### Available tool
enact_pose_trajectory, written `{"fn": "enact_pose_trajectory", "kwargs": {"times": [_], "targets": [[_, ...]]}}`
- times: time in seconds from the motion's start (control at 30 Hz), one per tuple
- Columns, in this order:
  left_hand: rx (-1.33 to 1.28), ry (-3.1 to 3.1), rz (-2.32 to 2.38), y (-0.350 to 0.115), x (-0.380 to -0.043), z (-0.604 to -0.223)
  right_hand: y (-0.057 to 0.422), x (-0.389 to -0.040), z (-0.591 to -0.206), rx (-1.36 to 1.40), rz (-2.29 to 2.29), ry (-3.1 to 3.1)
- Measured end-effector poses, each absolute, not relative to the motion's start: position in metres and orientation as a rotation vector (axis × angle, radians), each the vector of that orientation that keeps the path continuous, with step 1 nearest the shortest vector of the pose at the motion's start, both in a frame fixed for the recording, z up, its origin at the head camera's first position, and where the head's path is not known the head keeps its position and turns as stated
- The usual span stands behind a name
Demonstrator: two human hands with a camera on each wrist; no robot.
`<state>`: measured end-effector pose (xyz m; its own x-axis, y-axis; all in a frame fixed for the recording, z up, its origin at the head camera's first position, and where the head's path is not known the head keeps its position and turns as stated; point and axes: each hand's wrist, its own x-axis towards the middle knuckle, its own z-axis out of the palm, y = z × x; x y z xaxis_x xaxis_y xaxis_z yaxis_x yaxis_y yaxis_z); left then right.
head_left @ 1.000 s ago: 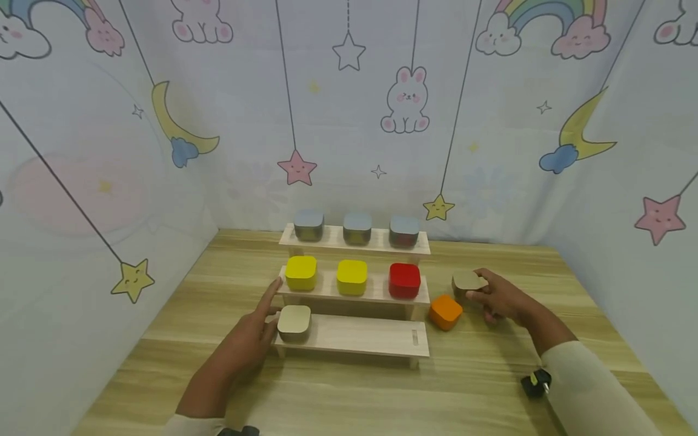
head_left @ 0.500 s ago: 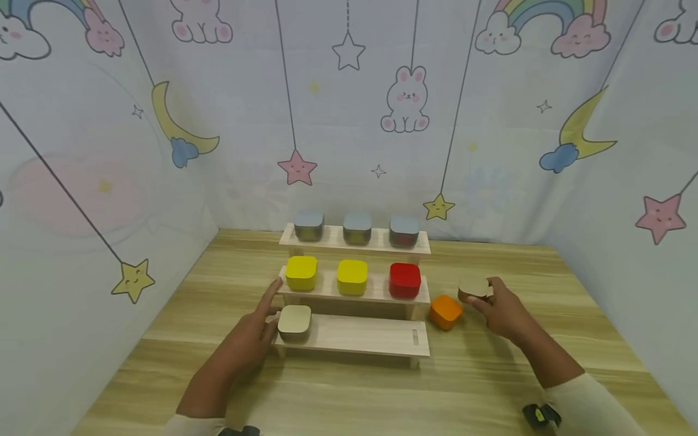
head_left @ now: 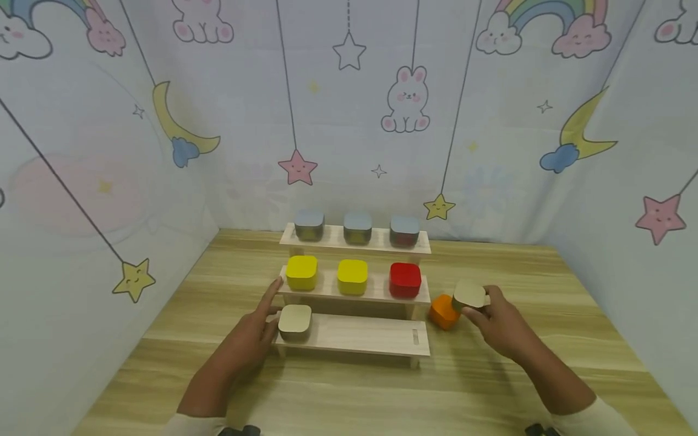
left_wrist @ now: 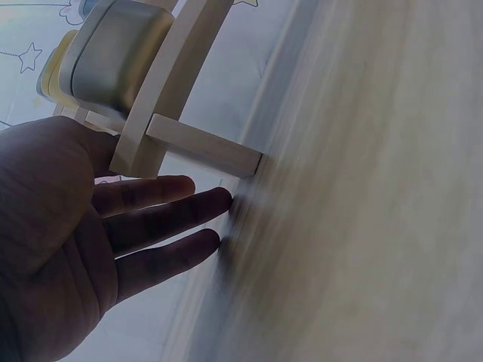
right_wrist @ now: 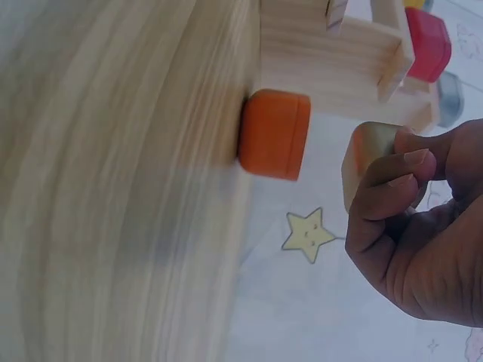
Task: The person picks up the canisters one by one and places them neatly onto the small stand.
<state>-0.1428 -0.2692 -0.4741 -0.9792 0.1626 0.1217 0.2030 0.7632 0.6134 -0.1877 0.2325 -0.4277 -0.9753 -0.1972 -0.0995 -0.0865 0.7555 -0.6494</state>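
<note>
In the head view my right hand (head_left: 501, 322) pinches a small cream-topped tin (head_left: 469, 295) with rounded corners. The right wrist view shows this tin (right_wrist: 370, 147) raised off the tabletop between thumb and curled fingers. Below it, an orange tin (head_left: 444, 312) sits on the table, partly covered by it in the head view. My left hand (head_left: 252, 336) stays at the left end of a three-step wooden rack (head_left: 365, 334), fingers extended in the left wrist view. One fingertip reaches the middle step's end. Close by, another cream-topped tin (head_left: 295, 322) stands on the lowest step.
Two yellow tins, left (head_left: 302, 272) and centre (head_left: 352, 277), share the middle step with a red tin (head_left: 405, 280). Three grey-topped tins, one at centre (head_left: 357, 228), line the top step. Cartoon-printed curtains (head_left: 349, 133) close off the wooden table's (head_left: 349, 396) back and sides.
My right hand has lifted the cream-topped tin and brought it over toward the orange tin. My left hand has stayed in place at the rack.
</note>
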Motion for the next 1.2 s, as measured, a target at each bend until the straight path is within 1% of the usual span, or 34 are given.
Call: {"fn": "enact_pose_trajectory", "kwargs": {"times": [0.37, 0.67, 0.9, 1.2], "targets": [[-0.289, -2.901, -1.016, -0.267, -0.142, -0.470, 0.208, -0.156, -0.415, -0.298, -1.065, 2.765], [-0.278, -2.917, -1.031, -0.267, -0.141, -0.469, 0.185, -0.130, -0.417, -0.407, -1.150, 2.759], [-0.276, -2.916, -1.028, -0.267, -0.141, -0.469, 0.170, -0.120, -0.419, -0.402, -1.153, 2.729], [-0.268, -2.924, -1.036, -0.266, -0.141, -0.469, 0.146, -0.116, -0.422, -0.434, -1.147, 2.741]]}}
